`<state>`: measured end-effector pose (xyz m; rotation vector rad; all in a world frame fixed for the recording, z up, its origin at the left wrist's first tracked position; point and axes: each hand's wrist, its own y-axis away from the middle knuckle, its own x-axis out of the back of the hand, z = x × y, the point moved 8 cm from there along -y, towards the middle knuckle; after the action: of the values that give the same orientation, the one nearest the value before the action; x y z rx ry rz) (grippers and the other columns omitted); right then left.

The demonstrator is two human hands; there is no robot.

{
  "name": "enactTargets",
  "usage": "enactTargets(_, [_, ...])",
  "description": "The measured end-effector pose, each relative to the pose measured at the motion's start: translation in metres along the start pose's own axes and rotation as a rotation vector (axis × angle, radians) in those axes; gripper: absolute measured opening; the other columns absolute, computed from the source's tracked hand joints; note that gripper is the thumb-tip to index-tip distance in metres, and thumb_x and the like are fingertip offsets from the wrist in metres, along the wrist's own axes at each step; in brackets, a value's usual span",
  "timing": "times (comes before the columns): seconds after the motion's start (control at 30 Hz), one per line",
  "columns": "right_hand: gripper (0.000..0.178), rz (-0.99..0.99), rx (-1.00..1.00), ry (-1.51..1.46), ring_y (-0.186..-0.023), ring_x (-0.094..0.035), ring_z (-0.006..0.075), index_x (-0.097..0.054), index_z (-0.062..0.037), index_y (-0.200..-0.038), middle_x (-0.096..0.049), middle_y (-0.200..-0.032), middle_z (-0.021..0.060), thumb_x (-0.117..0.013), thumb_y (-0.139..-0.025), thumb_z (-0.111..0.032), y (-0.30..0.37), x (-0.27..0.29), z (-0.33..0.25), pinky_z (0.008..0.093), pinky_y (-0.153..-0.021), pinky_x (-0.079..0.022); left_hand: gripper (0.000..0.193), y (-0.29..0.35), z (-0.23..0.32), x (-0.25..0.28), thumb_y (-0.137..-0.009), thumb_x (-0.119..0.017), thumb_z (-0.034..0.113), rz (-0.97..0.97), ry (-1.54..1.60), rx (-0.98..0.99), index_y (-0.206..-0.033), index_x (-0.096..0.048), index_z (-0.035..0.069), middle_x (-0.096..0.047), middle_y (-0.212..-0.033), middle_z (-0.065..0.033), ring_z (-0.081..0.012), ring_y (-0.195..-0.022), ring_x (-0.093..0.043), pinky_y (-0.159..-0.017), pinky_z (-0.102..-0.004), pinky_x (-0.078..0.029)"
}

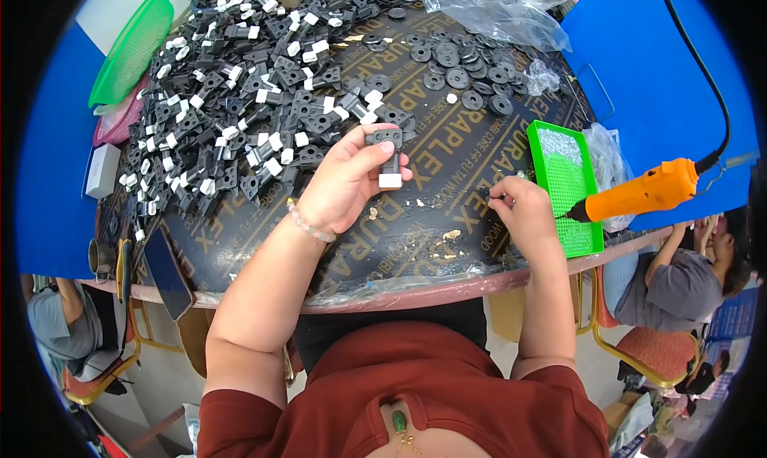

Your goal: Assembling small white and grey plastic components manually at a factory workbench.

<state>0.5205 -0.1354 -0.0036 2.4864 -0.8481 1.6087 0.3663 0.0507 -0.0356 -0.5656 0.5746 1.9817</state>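
Observation:
My left hand [343, 174] grips a black plastic part with a white end cap [389, 158], thumb pressed on its face and the white end toward me. To the right, above the table, my right hand [523, 210] has its thumb and fingers pinched together; a small dark bit shows at the fingertips, too small to name. Close beside that hand lies a green tray [598, 234] with small silvery pieces at its far end. An orange electric screwdriver [643, 192] hangs over the tray, its dark tip near my right wrist.
A large heap of black parts with white caps [240, 98] covers the table's left side. Black discs [457, 78] lie at the back right, near clear plastic bags [495, 10]. A phone [168, 270] rests by the left front edge. People sit to both sides.

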Motion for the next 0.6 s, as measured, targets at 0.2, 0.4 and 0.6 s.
enactTargets(0.2, [0.008, 0.067, -0.046, -0.09, -0.076, -0.065, 0.0296, -0.065, -0.0009, -0.09, -0.067, -0.087, 0.0122, -0.069, -0.083, -0.005, -0.028, 0.009, -0.018, 0.0372, -0.071, -0.052, 0.048, 0.0, -0.002, -0.009, -0.092, -0.06, 0.002, -0.064, -0.078, -0.025, -0.137, -0.044, 0.003, -0.063, -0.113, -0.0161, -0.0259, -0.102, -0.066, -0.093, -0.0369, -0.053])
enactTargets(0.4, [0.014, -0.055, 0.193, -0.4, -0.092, -0.061, 0.0281, -0.065, 0.0024, -0.091, -0.06, -0.097, 0.0133, -0.063, -0.089, -0.011, -0.086, 0.005, -0.098, 0.0351, -0.081, -0.048, 0.048, -0.003, 0.001, -0.001, -0.093, -0.058, -0.003, -0.015, -0.248, -0.164, -0.138, -0.043, 0.001, -0.067, -0.106, -0.0122, -0.0189, -0.099, -0.067, -0.089, -0.0296, -0.054])
enactTargets(0.6, [0.01, -0.26, 0.286, -0.316, -0.089, -0.061, 0.0214, -0.066, 0.0017, -0.087, -0.058, -0.099, 0.0104, -0.066, -0.087, -0.008, -0.112, -0.025, -0.13, 0.031, -0.077, -0.049, 0.046, -0.005, 0.01, 0.002, -0.094, -0.059, 0.001, -0.025, -0.117, -0.169, -0.136, -0.042, -0.001, -0.066, -0.109, -0.0131, -0.0207, -0.1, -0.067, -0.09, -0.0318, -0.054])
